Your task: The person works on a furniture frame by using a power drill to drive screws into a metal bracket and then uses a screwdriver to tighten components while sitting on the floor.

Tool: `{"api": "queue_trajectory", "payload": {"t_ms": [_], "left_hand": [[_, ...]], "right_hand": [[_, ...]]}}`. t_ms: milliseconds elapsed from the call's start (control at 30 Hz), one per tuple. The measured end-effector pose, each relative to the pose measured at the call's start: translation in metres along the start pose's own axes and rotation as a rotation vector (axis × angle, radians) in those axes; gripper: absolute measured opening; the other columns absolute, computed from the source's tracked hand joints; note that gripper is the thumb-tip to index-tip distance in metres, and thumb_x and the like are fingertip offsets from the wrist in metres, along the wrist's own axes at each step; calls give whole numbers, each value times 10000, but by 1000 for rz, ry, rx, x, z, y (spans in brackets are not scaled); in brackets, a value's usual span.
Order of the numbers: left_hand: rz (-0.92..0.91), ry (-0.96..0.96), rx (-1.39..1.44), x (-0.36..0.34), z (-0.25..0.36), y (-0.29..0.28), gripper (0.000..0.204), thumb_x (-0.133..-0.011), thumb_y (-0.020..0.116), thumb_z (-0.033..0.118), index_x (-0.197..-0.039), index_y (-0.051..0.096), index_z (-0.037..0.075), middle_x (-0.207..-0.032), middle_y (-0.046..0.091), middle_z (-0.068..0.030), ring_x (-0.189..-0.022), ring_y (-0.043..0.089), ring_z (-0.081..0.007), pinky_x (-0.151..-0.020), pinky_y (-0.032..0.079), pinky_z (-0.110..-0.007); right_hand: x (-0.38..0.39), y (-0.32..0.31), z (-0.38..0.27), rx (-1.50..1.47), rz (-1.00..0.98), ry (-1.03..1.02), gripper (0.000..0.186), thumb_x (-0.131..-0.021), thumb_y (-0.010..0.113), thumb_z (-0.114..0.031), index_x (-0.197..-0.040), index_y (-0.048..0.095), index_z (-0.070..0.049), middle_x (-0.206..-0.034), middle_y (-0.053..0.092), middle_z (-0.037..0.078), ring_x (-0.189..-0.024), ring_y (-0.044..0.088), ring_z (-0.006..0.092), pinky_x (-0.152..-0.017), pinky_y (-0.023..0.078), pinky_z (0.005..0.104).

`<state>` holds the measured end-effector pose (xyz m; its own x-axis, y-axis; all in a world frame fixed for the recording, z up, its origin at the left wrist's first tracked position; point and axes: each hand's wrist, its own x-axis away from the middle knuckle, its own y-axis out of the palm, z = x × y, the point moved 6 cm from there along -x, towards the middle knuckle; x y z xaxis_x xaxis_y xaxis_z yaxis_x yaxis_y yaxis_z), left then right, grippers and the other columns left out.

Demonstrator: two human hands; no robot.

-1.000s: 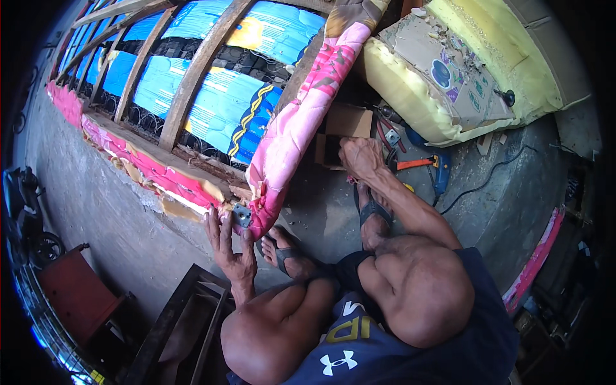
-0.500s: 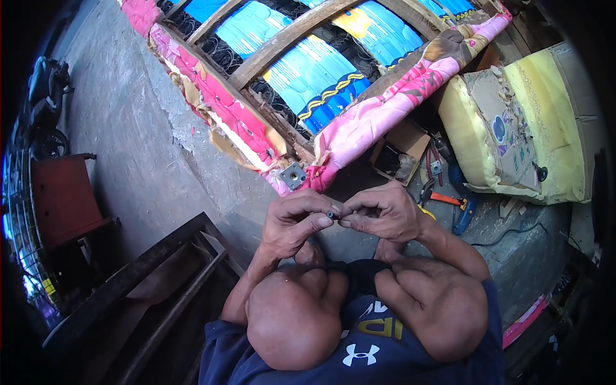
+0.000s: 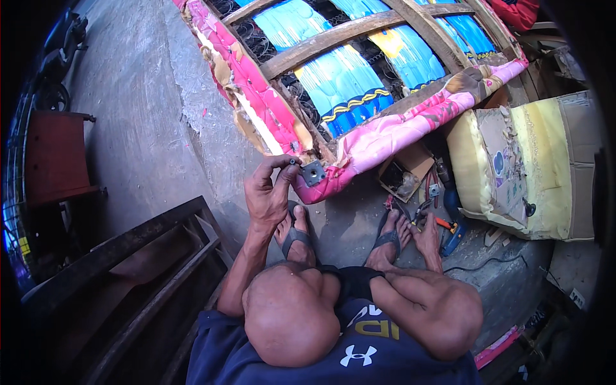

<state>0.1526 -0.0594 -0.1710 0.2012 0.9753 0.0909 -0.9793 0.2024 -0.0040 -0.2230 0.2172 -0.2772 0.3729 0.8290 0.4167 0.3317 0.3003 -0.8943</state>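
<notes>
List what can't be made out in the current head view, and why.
All in the head view:
- Small dark piece: exact kind; too small, partly covered by the left hand's fingers.
- Right hand: whether it grips a tool or only touches one; its own fingers hide the contact.
- Cardboard box: what its contents are; small and shadowed.
- Wooden frame: far end; cut off by the top edge.

Cool light pales the floor point(image 3: 147, 96); edges bend, corners blacken, lower-left detail seemingly lost.

Dark motorcycle point(image 3: 63, 48) at left, red panel point(image 3: 59, 157), dark wooden frame point(image 3: 122, 249), yellow foam point(image 3: 542, 167) at right
</notes>
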Motion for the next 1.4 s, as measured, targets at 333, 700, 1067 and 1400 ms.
{"api": "queue_trajectory", "payload": {"t_ms": [333,700,1067,1400], "left_hand": [[15,468,-430,3,23,16,248,-806,713,-85,-1037,737,3,-963,742,-120,-916,721,-287,-852,564,-381],[90,668,-654,12,30,26,316,-741,680,-75,-1038,734,19,-1015,732,-118,-955,699,-316,-876,556,-421],[155,574,-499,11,25,21,291,-787,681,-100,-1054,731,4,-1010,750,-147,-945,712,-329,-856,560,-410],[142,587,-452,11,25,18,292,-768,663,-116,-1028,729,-2,-986,744,-149,-933,713,-335,-840,565,-415]], "right_hand": [[24,-41,8,-262,-108,82,281,-961,714,-204,-1148,652,-3,-957,700,162,-809,696,286,-722,536,410],[25,-307,-155,-401,-154,-416,363,-870,780,-72,-1208,677,9,-992,680,119,-795,672,219,-739,540,317],[7,-319,-286,-8,102,-920,390,-823,798,-58,-1206,724,-53,-978,712,127,-809,729,291,-651,594,386],[-1,-323,-308,129,72,-1012,409,-788,797,-46,-1192,733,-61,-976,710,109,-764,728,272,-611,588,368]]}}
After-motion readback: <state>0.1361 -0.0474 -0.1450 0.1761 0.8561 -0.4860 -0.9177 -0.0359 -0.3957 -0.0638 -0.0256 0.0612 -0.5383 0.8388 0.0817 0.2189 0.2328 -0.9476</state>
